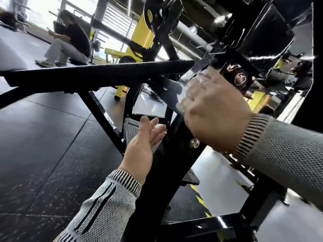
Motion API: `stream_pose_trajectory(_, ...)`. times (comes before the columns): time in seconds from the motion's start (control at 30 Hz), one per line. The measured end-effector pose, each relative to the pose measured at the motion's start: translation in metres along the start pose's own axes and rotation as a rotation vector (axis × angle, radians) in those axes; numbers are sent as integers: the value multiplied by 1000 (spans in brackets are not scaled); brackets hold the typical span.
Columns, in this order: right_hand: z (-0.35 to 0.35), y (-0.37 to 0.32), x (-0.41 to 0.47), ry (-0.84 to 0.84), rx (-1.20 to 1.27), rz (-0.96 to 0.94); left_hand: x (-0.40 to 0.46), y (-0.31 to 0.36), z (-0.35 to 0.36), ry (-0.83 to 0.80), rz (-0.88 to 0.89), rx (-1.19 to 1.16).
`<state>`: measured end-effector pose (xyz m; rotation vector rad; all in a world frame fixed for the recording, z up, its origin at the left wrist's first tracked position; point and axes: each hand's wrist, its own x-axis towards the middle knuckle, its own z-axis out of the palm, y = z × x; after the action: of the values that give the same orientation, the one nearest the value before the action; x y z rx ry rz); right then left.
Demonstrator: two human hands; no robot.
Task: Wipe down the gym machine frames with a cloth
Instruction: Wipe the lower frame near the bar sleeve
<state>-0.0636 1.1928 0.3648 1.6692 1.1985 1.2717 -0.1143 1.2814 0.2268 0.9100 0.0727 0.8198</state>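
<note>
- Our left hand (143, 144) hangs with fingers loosely spread, holding nothing, just beside the black frame beam (157, 173).
- That beam looks rigid, glossy and probably slick; we judge firm strokes along its length suit it.
- Our right hand (215, 117) presses on the beam higher up; its fingertips are blurred, and we cannot tell whether a cloth lies beneath.
- A bolt (194, 143) and bracket edges (234, 70) crowd the upper end; lower down looks freer.
</note>
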Motion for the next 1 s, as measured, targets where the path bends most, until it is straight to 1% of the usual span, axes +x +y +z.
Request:
stream_pose_trajectory(0.03, 8, -22, -7, -63, 41, -110, 0, 0, 1, 1, 0, -14)
stream_pose_trajectory(0.07, 15, -41, -13, -92, 119, -213, -2, 0, 3, 1, -5, -30)
stream_pose_trajectory(0.1, 18, -52, -17, -125, 206, -283, -3, 0, 5, 2, -11, -42)
stream_pose_trajectory(0.13, 18, -50, -18, -126, 244, -322, -3, 0, 6, 1, -12, -34)
stream_pose_trajectory(0.17, 17, -38, -14, -95, 188, -298, -3, 0, 7, -11, -4, -4)
stream_pose_trajectory(0.2, 14, -23, -10, -31, 79, -231, -3, 0, 6, -15, 15, 37)
stream_pose_trajectory(0.23, 10, -8, -7, -8, 4, -125, -2, 1, 3, -2, 37, 57)
stream_pose_trajectory(0.27, 4, 4, -3, 20, -14, -3, -1, 0, 0, 10, 61, 69)
stream_pose_trajectory(0.3, 2, 10, -1, 10, 0, 88, 0, 0, -2, 17, 83, 79)
stream_pose_trajectory(0.33, 4, 6, 0, -1, 22, 95, 1, -1, -3, 22, 95, 81)
stream_pose_trajectory(0.37, 6, -9, -3, -8, 79, 21, 1, -1, -3, 22, 93, 69)
stream_pose_trajectory(0.4, 10, -31, -8, -47, 139, -94, 1, -1, -2, 20, 81, 48)
stream_pose_trajectory(0.47, 26, -66, -20, -49, 265, -295, -1, -3, 2, -5, 36, -24)
stream_pose_trajectory(0.5, 32, -71, -22, -44, 295, -335, -2, -3, 3, -18, 18, -55)
stream_pose_trajectory(0.53, 35, -64, -21, -25, 303, -303, -2, -3, 4, -26, 16, -62)
stream_pose_trajectory(0.57, 36, -51, -19, 36, 268, -253, -2, -3, 4, -27, 33, -42)
stream_pose_trajectory(0.63, 28, -14, -9, 120, 124, -124, 0, -4, 2, -16, 87, 41)
stream_pose_trajectory(0.7, 16, 20, 0, 138, 25, 72, 2, -6, 0, -14, 113, 90)
stream_pose_trajectory(0.73, 14, 24, 3, 123, 29, 135, 2, -8, 0, -16, 120, 98)
stream_pose_trajectory(0.77, 15, 18, 2, 122, 44, 130, 2, -10, 0, -16, 121, 99)
stream_pose_trajectory(0.83, 23, -15, -6, 108, 128, -44, 2, -12, 2, -16, 108, 82)
stream_pose_trajectory(0.9, 30, -46, -21, 76, 284, -215, 1, -12, 7, -47, 62, -19)
stream_pose_trajectory(0.93, 34, -53, -25, 80, 337, -234, -1, -10, 9, -65, 36, -76)
stream_pose_trajectory(1.0, 43, -56, -29, 165, 349, -157, -1, -10, 9, -79, 22, -113)
